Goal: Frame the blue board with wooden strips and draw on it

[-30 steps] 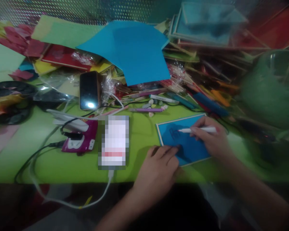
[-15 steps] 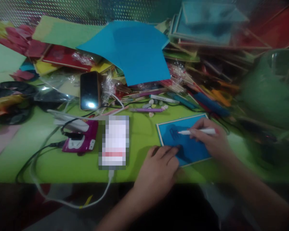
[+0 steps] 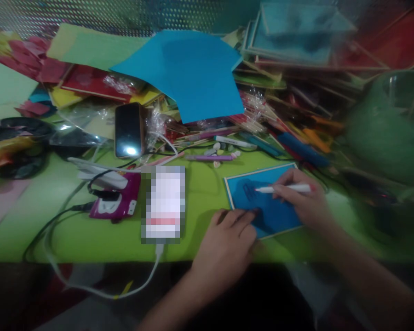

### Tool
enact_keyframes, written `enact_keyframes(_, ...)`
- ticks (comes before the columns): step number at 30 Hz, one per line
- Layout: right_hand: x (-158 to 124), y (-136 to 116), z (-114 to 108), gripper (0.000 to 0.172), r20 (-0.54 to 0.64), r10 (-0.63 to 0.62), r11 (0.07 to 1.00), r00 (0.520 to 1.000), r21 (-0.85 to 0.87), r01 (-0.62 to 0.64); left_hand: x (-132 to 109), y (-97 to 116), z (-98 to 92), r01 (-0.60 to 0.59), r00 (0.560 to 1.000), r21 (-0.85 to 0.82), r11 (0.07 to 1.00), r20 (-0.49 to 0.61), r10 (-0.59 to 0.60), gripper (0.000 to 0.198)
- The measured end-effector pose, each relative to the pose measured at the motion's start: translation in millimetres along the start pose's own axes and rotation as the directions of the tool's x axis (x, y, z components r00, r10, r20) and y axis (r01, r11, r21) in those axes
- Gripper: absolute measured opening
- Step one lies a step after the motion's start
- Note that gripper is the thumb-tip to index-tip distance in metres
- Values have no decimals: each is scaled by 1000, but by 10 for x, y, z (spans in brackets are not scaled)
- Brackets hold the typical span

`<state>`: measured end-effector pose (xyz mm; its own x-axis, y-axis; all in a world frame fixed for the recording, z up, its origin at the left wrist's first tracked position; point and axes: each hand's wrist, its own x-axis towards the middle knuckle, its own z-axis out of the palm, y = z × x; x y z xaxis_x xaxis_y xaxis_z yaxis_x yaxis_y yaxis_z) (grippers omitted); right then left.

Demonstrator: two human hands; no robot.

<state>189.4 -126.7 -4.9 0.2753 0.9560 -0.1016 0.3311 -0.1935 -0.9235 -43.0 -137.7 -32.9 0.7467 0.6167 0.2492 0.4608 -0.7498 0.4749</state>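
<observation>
A blue card [image 3: 276, 216] with a pale border lies tilted on the green table, and small dark marks [image 3: 251, 191] show on its upper left part. My right hand [image 3: 300, 195] is closed on a white marker [image 3: 293, 188] with a reddish end; the marker's tip is at the marks. Resting on the card's lower left edge, my left hand [image 3: 232, 234] lies palm down with its fingers somewhat apart and holds nothing. A shadow falls on the card between the two hands.
Left of my hands are a blurred-out lit phone [image 3: 163, 202] on a white cable and a magenta power box [image 3: 131, 195]. Behind lie a dark phone [image 3: 128, 131], blue paper sheets [image 3: 207, 73], a purple pen [image 3: 212, 158] and sticks. A green rounded object [image 3: 386, 133] stands at right.
The dark marks on the card have grown slightly by the marker's tip. My right hand has shifted very little; my left hand has stayed in place.
</observation>
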Motion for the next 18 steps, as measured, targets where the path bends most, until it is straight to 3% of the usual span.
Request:
enact_keyframes(8,59,13,60,22,-27,-41,976,999,213,46,-5,-9,18,-8,1000,17,1000,-5,8,15)
enact_keyframes(15,103,-116,13,10,102,-119,993,988,19,118,-5,-11,32,-7,1000,37,999,7,7,17)
enact_keyframes(18,164,-149,77,10,117,-112,994,987,18,110,-9,-17,34,-6,1000,23,1000,7,6,17)
